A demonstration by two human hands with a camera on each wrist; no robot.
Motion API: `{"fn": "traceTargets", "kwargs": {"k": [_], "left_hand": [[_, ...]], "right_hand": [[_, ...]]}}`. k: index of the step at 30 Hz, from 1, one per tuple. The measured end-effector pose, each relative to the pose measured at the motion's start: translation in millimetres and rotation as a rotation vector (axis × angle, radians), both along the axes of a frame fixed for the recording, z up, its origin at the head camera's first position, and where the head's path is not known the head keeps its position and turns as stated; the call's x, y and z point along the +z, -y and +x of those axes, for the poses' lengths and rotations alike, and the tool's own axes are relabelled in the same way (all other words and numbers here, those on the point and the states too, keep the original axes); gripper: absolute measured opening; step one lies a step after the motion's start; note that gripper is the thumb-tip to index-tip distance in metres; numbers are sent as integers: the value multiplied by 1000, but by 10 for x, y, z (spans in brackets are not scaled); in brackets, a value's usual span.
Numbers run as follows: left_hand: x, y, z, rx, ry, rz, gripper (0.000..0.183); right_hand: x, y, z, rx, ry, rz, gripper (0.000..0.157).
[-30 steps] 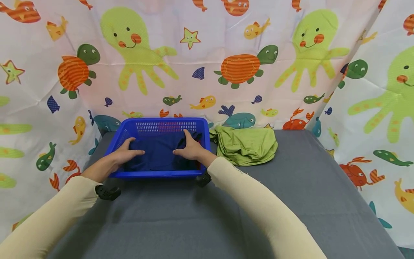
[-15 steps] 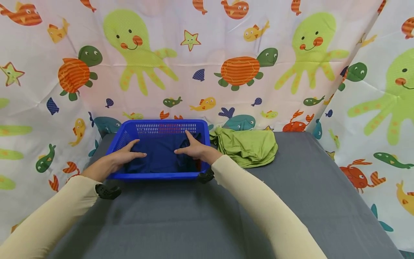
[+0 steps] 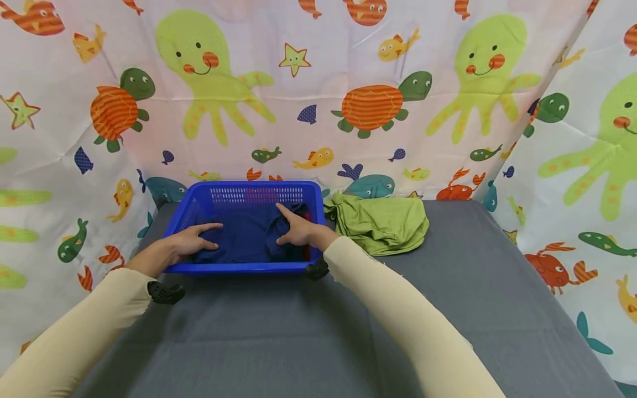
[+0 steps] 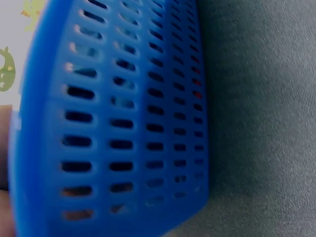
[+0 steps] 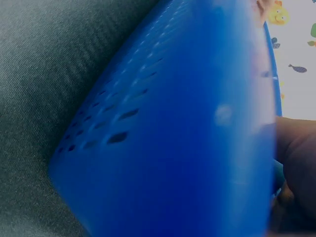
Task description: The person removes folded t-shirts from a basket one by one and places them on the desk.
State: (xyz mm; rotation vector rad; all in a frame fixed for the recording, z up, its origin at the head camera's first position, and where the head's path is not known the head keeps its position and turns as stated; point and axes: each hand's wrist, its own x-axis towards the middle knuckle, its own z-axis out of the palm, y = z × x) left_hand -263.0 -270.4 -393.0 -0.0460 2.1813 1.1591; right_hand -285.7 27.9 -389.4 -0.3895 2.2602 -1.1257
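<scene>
Fingers over navy cloth in basket

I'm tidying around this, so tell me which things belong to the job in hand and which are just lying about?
Likely in the job:
blue basket
dark blue cloth inside it, between left hand and right hand

Apparently just lying about:
green cloth beside the basket
</scene>
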Motion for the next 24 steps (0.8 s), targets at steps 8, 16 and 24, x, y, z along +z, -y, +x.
{"fn": "traceTargets", "kwargs": {"k": [8, 16, 24], "left_hand": [[-29, 64, -25, -24, -26, -13, 73], [-9, 92, -46, -24, -169, -65, 76], [17, 123, 35, -14, -265, -21, 74]], "right_hand": [[24, -9, 17, 32, 21, 50, 75], [18, -5, -11, -106, -55, 18, 66], [-29, -8, 21, -223, -75, -91, 59]]}}
